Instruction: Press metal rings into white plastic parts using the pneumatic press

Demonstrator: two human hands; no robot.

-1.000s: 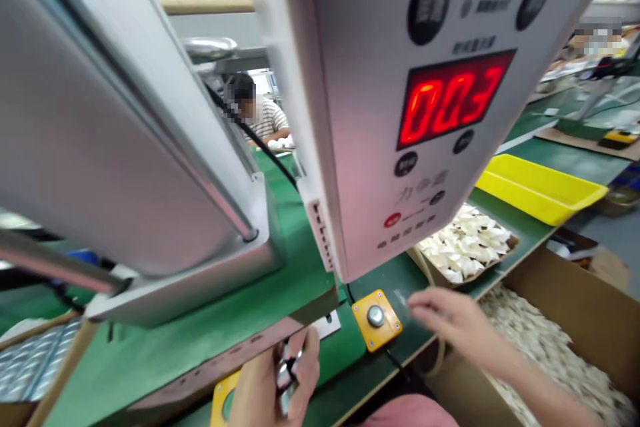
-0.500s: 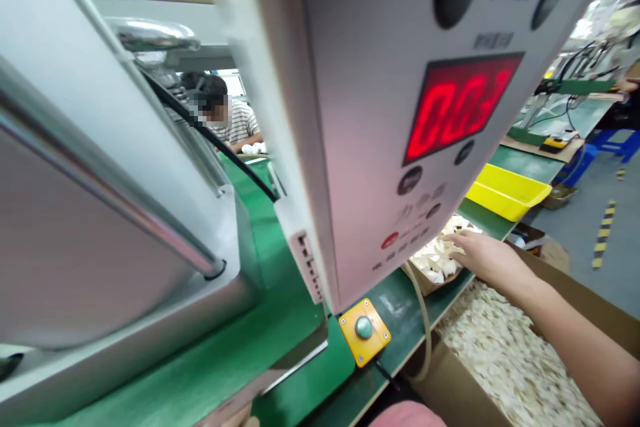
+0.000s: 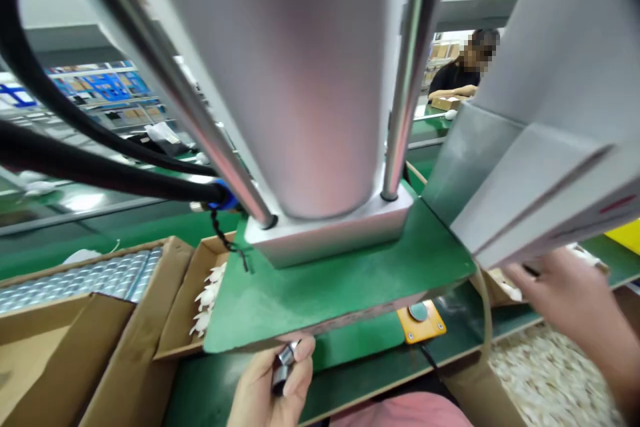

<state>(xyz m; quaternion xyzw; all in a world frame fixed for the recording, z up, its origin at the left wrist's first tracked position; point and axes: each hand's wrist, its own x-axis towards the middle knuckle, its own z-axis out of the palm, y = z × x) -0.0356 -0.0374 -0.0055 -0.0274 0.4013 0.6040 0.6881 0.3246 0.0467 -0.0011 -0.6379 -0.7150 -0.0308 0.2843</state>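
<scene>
At the front edge of the green press plate (image 3: 280,307), my left hand (image 3: 273,380) is closed. Its fingers grip small shiny metal cylinders (image 3: 283,373), apparently two, one above the other. My right hand (image 3: 570,293) is out to the right, beside a cardboard box of white pieces (image 3: 510,290) and below the white control box (image 3: 540,213). Motion blurs its fingers, so I cannot make out whether they hold anything. Between the hands, a yellow button box (image 3: 423,321) with a green button sits on the bench.
A silver press body (image 3: 325,113) with two steel rods rises ahead. Black hoses (image 3: 100,177) cross on the left. Cardboard boxes hold rows of metal cylinders (image 3: 90,277) and white pieces (image 3: 207,300). A large carton of pale scraps (image 3: 555,373) stands below right. A person (image 3: 457,77) sits beyond.
The view has swung left, bringing the press front and the left-hand boxes into sight. My left hand has come into fuller view with the metal cylinders. My right hand has drawn back from the white pieces.
</scene>
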